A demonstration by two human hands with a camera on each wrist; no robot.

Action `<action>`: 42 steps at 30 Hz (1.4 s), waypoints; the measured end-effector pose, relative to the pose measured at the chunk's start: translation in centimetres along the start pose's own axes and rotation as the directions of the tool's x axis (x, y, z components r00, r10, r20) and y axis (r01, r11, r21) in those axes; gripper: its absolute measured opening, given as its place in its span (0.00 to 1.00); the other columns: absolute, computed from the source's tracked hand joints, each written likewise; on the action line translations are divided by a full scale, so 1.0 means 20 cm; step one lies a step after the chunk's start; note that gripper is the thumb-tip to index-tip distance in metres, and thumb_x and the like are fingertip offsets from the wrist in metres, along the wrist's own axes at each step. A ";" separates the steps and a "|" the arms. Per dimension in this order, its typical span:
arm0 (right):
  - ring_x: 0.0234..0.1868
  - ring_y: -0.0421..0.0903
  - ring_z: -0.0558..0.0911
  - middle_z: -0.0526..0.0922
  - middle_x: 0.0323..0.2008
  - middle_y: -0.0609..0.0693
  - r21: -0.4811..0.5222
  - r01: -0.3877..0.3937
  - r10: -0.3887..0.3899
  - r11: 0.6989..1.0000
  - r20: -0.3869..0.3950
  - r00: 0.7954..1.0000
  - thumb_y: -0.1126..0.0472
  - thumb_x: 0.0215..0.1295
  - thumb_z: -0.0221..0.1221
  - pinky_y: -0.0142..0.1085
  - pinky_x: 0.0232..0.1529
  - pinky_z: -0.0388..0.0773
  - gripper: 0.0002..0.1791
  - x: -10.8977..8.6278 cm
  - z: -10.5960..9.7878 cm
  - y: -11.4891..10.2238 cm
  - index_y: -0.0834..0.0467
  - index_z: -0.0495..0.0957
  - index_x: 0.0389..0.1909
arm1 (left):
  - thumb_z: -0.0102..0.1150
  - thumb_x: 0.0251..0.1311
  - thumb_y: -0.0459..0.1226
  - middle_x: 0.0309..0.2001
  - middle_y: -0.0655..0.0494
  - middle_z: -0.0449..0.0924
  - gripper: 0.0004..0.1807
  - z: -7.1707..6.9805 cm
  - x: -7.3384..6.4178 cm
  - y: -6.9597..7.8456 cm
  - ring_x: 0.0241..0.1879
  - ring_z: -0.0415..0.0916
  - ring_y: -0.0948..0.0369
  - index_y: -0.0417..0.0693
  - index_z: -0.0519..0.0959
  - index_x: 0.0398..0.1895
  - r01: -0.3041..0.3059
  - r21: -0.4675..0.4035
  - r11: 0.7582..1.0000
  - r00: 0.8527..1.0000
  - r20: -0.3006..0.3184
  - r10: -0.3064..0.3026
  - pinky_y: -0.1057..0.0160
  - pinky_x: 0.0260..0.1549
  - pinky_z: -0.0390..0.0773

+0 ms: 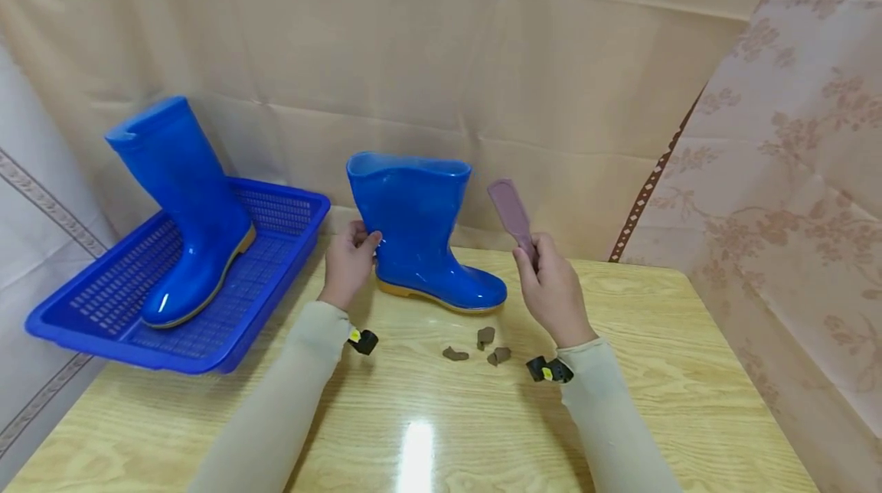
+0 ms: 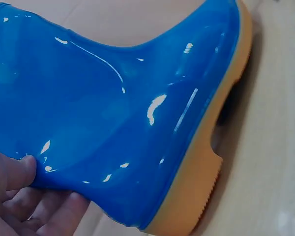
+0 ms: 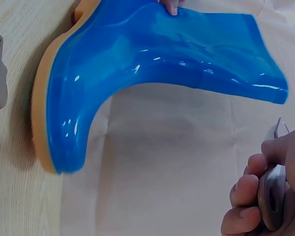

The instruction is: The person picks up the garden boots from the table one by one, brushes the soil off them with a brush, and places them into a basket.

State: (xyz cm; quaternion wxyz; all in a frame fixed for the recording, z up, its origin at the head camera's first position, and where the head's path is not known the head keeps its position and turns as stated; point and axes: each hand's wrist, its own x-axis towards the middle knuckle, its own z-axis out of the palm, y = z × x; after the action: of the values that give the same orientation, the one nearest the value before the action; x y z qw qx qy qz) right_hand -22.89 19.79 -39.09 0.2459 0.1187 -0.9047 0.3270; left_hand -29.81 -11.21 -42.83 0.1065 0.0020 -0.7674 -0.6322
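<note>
A glossy blue rubber boot (image 1: 420,225) with a yellow-orange sole stands upright on the table, its toe pointing right. My left hand (image 1: 349,263) grips the back of its ankle, thumb on the near side and fingers round behind, as the left wrist view shows. My right hand (image 1: 554,290) holds a mauve paddle-shaped tool (image 1: 511,210) by its handle, the flat oblong head pointing up beside the boot's shaft. In the right wrist view the handle (image 3: 271,196) has a hole near its end. Brown mud-like pieces (image 1: 485,337) lie in front of the boot's toe.
At the left sits a blue plastic basket (image 1: 276,309) with mesh walls, holding a second blue boot (image 1: 189,187) tilted inside it. A beige cloth (image 1: 427,49) hangs behind the wooden table (image 1: 654,401), and a floral cloth (image 1: 813,171) hangs at the right.
</note>
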 end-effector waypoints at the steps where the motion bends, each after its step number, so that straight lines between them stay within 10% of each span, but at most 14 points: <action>1: 0.20 0.46 0.67 0.70 0.24 0.52 0.001 0.002 -0.002 1.000 -0.001 1.000 0.54 0.82 0.52 0.37 0.20 0.62 0.14 0.00 0.00 0.00 0.62 0.72 0.51 | 0.52 0.79 0.37 0.54 0.39 0.81 0.19 -0.02 0.01 0.00 0.48 0.81 0.49 0.35 0.73 0.66 0.013 -0.013 1.000 1.000 0.015 -0.013 0.52 0.48 0.84; 11: 0.18 0.44 0.67 0.71 0.23 0.50 -0.007 0.033 -0.033 0.999 -0.002 0.999 0.55 0.81 0.53 0.36 0.17 0.62 0.13 0.00 0.01 0.00 0.62 0.72 0.52 | 0.57 0.76 0.41 0.60 0.40 0.76 0.23 -0.03 0.02 0.01 0.60 0.77 0.45 0.39 0.69 0.67 0.003 0.114 0.993 1.000 0.006 -0.004 0.47 0.60 0.77; 26: 0.21 0.45 0.69 0.72 0.25 0.51 -0.011 -0.001 0.001 1.000 0.059 0.998 0.55 0.81 0.54 0.37 0.20 0.65 0.14 0.00 0.03 0.00 0.61 0.73 0.54 | 0.59 0.73 0.36 0.50 0.41 0.77 0.18 0.02 0.02 0.00 0.49 0.77 0.46 0.34 0.72 0.58 -0.067 0.061 0.996 0.990 -0.116 0.074 0.53 0.50 0.78; 29: 0.21 0.45 0.69 0.72 0.25 0.51 -0.018 0.001 0.001 1.000 0.068 0.998 0.54 0.81 0.54 0.36 0.20 0.64 0.14 0.00 0.03 0.00 0.61 0.74 0.54 | 0.61 0.71 0.39 0.39 0.49 0.74 0.11 0.09 -0.08 0.03 0.37 0.73 0.52 0.41 0.73 0.46 -0.122 0.234 0.965 0.981 -0.119 0.153 0.55 0.38 0.72; 34: 0.21 0.45 0.69 0.73 0.25 0.50 -0.024 0.010 -0.008 1.000 0.067 0.998 0.55 0.80 0.55 0.36 0.20 0.64 0.14 0.00 0.02 0.00 0.61 0.75 0.55 | 0.65 0.68 0.50 0.32 0.56 0.76 0.15 0.24 -0.19 0.09 0.33 0.73 0.58 0.50 0.75 0.36 -0.234 0.431 0.872 0.970 0.049 0.236 0.58 0.34 0.75; 42: 0.22 0.45 0.70 0.74 0.26 0.50 -0.015 -0.001 0.002 1.000 0.074 0.997 0.54 0.80 0.55 0.37 0.21 0.65 0.16 0.00 0.01 -0.01 0.60 0.76 0.57 | 0.66 0.65 0.57 0.20 0.58 0.75 0.22 0.35 -0.16 0.13 0.24 0.75 0.59 0.53 0.74 0.26 -0.216 0.600 0.770 0.969 0.038 0.243 0.59 0.29 0.77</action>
State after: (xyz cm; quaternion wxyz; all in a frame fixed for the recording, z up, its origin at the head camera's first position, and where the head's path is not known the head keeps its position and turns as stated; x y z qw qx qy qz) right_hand -22.87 19.53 -39.24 0.2127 0.1282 -0.9158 0.3158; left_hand -27.43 -3.55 -42.11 0.1928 -0.0448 -0.9197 -0.3391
